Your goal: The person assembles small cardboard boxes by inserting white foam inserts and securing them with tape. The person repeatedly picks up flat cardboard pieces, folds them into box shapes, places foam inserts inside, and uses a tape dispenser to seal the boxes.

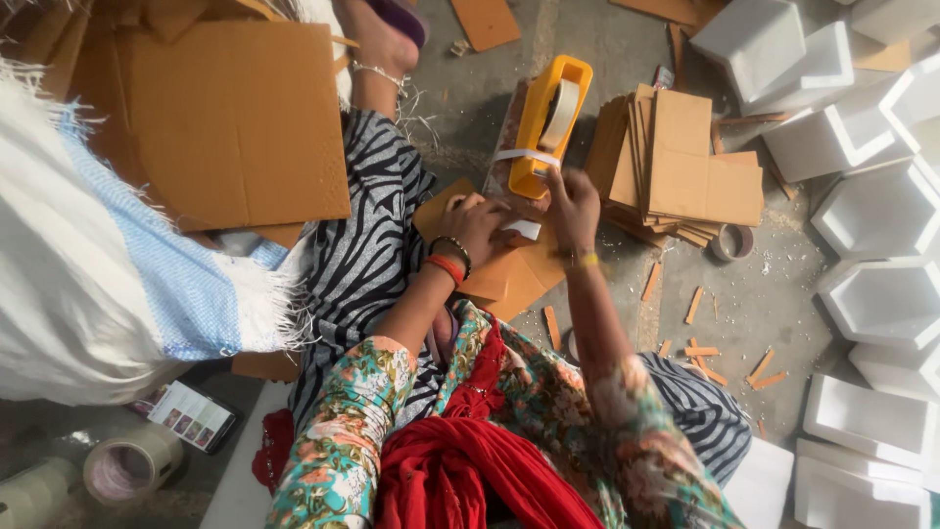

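a grey concrete floor (764,294) carries everything here, dusty and strewn with short brown cardboard offcuts (700,351). a stack of cut cardboard pieces (681,167) lies on it just beside a yellow tape dispenser (548,122), with a small tape roll (732,242) by the stack's lower right corner and white hexagonal boxes (876,211) crowded along the right edge. at the lower left lie a larger tape roll (130,465) and a phone (191,414), and a big cardboard sheet (235,118) lies at the upper left.
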